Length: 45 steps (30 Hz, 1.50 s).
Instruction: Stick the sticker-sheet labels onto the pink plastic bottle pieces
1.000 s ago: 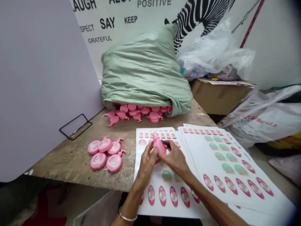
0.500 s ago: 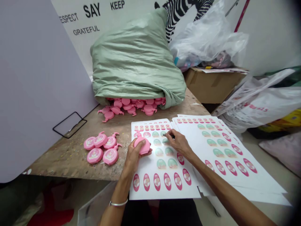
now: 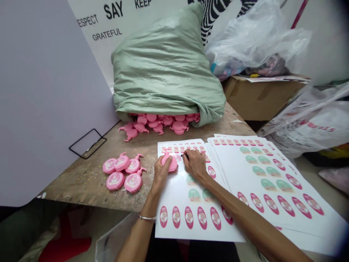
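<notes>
My left hand (image 3: 161, 174) grips a pink plastic piece shaped like a pump bottle (image 3: 169, 163), its plain face up, above a printed sticker sheet (image 3: 174, 189). Beside it, my right hand (image 3: 195, 163) rests low over the same sheet, fingers pinched on a small dark object (image 3: 185, 156) whose kind I cannot make out. The sheet bears rows of pink oval and green rounded stickers, some of them hidden under my right hand. To the left lies a group of several pink pieces with round stickers (image 3: 115, 181) on their faces.
A large green sack (image 3: 166, 72) stands at the back, with plain pink pieces (image 3: 178, 127) spilling from its mouth. More sticker sheets (image 3: 237, 156) are stacked at right. A black wire frame (image 3: 87, 143), a cardboard box (image 3: 253, 96) and plastic bags (image 3: 253, 40) surround the wooden table (image 3: 81, 182).
My right hand has moved left across the sheet, closer to the pink piece. The left hand still holds that piece. The whole view has shifted slightly.
</notes>
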Tool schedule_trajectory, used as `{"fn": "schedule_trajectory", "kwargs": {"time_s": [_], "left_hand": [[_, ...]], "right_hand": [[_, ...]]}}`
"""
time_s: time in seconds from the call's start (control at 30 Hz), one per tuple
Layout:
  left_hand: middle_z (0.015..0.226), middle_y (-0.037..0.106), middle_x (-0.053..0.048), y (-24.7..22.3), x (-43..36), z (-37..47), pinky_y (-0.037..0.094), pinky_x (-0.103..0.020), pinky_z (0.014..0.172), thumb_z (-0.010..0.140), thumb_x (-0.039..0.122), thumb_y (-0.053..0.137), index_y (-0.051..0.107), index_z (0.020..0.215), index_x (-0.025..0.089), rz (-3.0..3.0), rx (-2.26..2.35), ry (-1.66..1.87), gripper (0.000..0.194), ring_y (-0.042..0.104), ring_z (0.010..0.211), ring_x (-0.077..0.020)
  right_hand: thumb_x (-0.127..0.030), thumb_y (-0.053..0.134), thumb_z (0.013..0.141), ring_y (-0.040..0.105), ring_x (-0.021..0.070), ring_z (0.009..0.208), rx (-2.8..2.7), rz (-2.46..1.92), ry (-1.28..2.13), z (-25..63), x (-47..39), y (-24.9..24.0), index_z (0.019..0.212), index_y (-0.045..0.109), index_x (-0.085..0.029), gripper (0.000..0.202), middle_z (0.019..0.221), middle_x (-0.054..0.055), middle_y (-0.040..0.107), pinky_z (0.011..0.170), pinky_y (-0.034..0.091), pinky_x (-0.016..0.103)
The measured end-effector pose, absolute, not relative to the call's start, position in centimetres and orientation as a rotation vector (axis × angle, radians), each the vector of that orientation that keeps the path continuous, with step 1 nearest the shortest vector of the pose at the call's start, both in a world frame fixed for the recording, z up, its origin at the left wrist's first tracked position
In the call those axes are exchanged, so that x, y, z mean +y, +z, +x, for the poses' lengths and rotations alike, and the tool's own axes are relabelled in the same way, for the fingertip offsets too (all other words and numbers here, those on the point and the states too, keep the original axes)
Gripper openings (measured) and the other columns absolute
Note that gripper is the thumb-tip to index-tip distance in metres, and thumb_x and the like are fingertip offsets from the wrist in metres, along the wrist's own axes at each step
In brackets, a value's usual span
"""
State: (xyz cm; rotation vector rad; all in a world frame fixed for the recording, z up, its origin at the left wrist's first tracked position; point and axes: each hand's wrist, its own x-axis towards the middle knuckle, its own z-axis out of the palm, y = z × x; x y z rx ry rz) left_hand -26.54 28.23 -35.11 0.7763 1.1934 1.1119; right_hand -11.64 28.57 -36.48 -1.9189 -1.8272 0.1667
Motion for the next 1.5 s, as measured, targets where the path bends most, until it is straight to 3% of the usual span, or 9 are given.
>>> {"fn": "schedule_trajectory", "kwargs": {"time_s": [0.47, 0.73, 0.9, 1.07, 1.17, 1.3, 1.5], "left_hand": [[0.072, 0.058, 0.000, -35.1, 27.9, -27.0, 0.049, -0.020, 0.056, 0.068, 0.041, 0.071, 0.068, 0.086, 0.015, 0.981, 1.262, 1.144, 0.032, 0.054, 0.063, -0.0113], [0.078, 0.060, -0.002, -35.8, 28.0, -27.1, 0.050, -0.021, 0.057, 0.068, 0.044, 0.071, 0.067, 0.091, 0.015, 0.995, 1.266, 1.154, 0.037, 0.056, 0.067, -0.0129], [0.077, 0.060, -0.003, -36.3, 28.1, -27.0, 0.051, -0.019, 0.057, 0.070, 0.042, 0.071, 0.067, 0.088, 0.015, 1.004, 1.259, 1.161, 0.033, 0.056, 0.068, -0.0120], [0.083, 0.060, -0.004, -35.2, 27.5, -27.1, 0.056, -0.026, 0.053, 0.070, 0.051, 0.070, 0.061, 0.099, 0.015, 0.839, 1.167, 1.190, 0.047, 0.060, 0.062, -0.0130], [0.085, 0.064, -0.007, -33.6, 26.7, -27.6, 0.057, -0.027, 0.055, 0.075, 0.058, 0.063, 0.060, 0.104, 0.014, 0.651, 1.037, 1.192, 0.052, 0.064, 0.064, -0.0155], [0.090, 0.069, -0.012, -31.7, 25.5, -28.2, 0.059, -0.031, 0.060, 0.083, 0.064, 0.047, 0.061, 0.110, 0.012, 0.529, 0.934, 1.155, 0.061, 0.069, 0.072, -0.0208], [0.091, 0.072, -0.011, -30.5, 24.1, -28.2, 0.059, -0.035, 0.066, 0.087, 0.061, 0.043, 0.063, 0.108, 0.013, 0.548, 0.908, 1.208, 0.056, 0.070, 0.078, -0.0225]], "right_hand": [[-0.023, 0.048, 0.085, 0.051, 0.0201, 0.080, -1.868, -1.917, 0.164, -11.3, 28.8, -36.7, 0.075, 0.058, -0.019, 0.015, 0.078, 0.003, 0.067, 0.073, 0.024, 0.033], [-0.042, 0.058, 0.079, 0.052, 0.0201, 0.072, -1.739, -1.902, 0.225, -11.7, 28.9, -36.4, 0.075, 0.059, -0.021, 0.021, 0.068, 0.003, 0.061, 0.068, 0.031, 0.031], [-0.050, 0.065, 0.069, 0.050, 0.0159, 0.061, -1.492, -1.724, 0.637, -11.3, 30.1, -36.1, 0.065, 0.055, -0.020, 0.031, 0.062, 0.000, 0.058, 0.060, 0.035, 0.028], [-0.062, 0.062, 0.069, 0.048, 0.0127, 0.055, -1.356, -1.568, 0.863, -10.4, 30.6, -33.0, 0.064, 0.054, -0.018, 0.045, 0.060, 0.000, 0.057, 0.052, 0.036, 0.026], [-0.058, 0.065, 0.072, 0.054, 0.0136, 0.063, -1.375, -1.467, 0.990, -10.6, 28.7, -30.7, 0.074, 0.064, -0.017, 0.041, 0.070, 0.002, 0.064, 0.058, 0.041, 0.026], [-0.052, 0.069, 0.072, 0.064, 0.0202, 0.086, -1.341, -1.380, 1.169, -12.0, 25.7, -29.6, 0.091, 0.073, -0.019, 0.038, 0.093, 0.004, 0.073, 0.078, 0.048, 0.031], [-0.050, 0.067, 0.075, 0.066, 0.0222, 0.086, -1.411, -1.360, 1.131, -13.5, 24.0, -29.4, 0.097, 0.075, -0.019, 0.038, 0.092, 0.005, 0.074, 0.079, 0.051, 0.034]]}}
